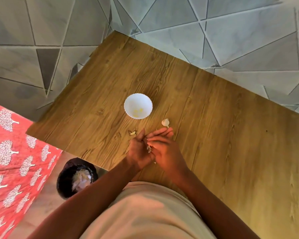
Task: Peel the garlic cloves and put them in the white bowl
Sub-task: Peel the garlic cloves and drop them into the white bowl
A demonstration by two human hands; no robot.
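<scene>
My left hand (139, 149) and right hand (164, 149) meet over the table (214, 135), fingers pinching a garlic clove (148, 148) between them, near the white bowl (138, 106).

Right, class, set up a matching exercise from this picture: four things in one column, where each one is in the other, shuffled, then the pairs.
Things:
1. round white bowl
2. unpeeled white garlic piece
3. dark round waste bin
4. papery garlic skin

Places:
A. on the floor, beside the wooden table
B. between the two hands
C. mid-table, yellowish peeled cloves inside
D. on the table, beyond the fingertips

Pairs: 1-C, 2-D, 3-A, 4-B
</scene>
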